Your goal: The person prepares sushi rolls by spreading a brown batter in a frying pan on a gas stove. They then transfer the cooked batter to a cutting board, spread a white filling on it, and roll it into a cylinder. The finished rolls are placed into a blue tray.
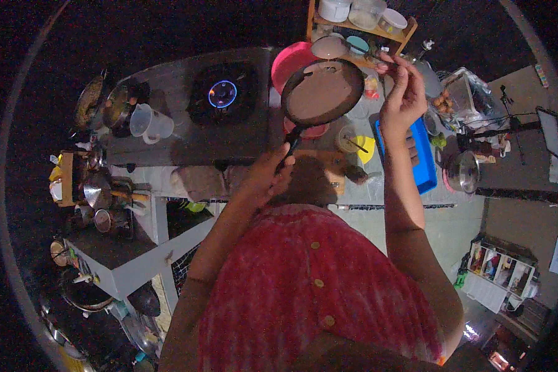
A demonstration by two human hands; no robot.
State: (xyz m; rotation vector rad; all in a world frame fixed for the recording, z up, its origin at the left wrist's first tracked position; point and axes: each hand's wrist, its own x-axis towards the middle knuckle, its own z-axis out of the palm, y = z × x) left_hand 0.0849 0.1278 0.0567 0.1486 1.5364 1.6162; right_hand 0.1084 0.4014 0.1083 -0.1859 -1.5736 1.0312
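Observation:
My left hand (274, 174) grips the black handle of a frying pan (324, 91), raised to the right of the gas stove. A brownish batter-like layer covers most of the pan's inside. My right hand (402, 88) holds a ladle (329, 48) by its thin handle, its bowl at the pan's far rim. Behind and partly under the pan is a pink bowl (292, 63). A lit burner (222, 94) shows a blue flame ring with nothing on it.
A clear plastic jug (151, 124) stands left of the burner. To the right lie a blue tray (424, 160), a yellow piece (366, 149) near a small container with a utensil, a steel pot (463, 172) and eggs (442, 102). A wooden shelf (360, 25) holds tubs.

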